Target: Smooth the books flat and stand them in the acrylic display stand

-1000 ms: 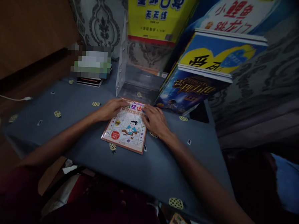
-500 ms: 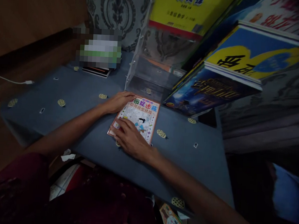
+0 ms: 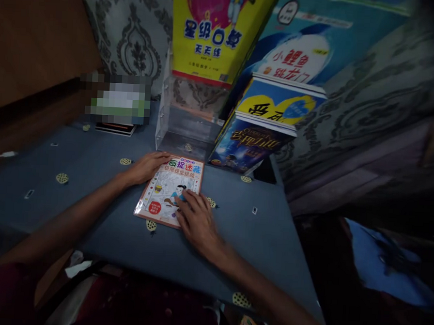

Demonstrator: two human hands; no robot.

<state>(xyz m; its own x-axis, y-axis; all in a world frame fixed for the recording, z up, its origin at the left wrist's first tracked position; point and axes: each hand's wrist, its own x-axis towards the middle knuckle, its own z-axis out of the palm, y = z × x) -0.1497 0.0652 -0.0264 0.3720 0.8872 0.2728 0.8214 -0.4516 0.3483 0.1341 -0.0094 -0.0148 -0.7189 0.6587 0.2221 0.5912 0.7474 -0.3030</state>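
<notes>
**Both hands flat on a thin activity book**

A dim corner: a blue patterned tablecloth (image 3: 93, 170) covers the table, with damask wallpaper (image 3: 132, 37) behind. The activity book (image 3: 170, 189) lies flat near the table's middle, just in front of a clear acrylic stand (image 3: 184, 127). The left hand (image 3: 146, 167) rests open on its upper left edge, and the right hand (image 3: 197, 219) lies spread over its lower right corner, fingers flat rather than gripping (neither hand lifts it). Pressed at opposite corners, the book looks steadied against sliding. To the right, a stack of picture books (image 3: 262, 131) leans over, beside a yellow workbook (image 3: 212, 31) propped upright in the stand.
</notes>
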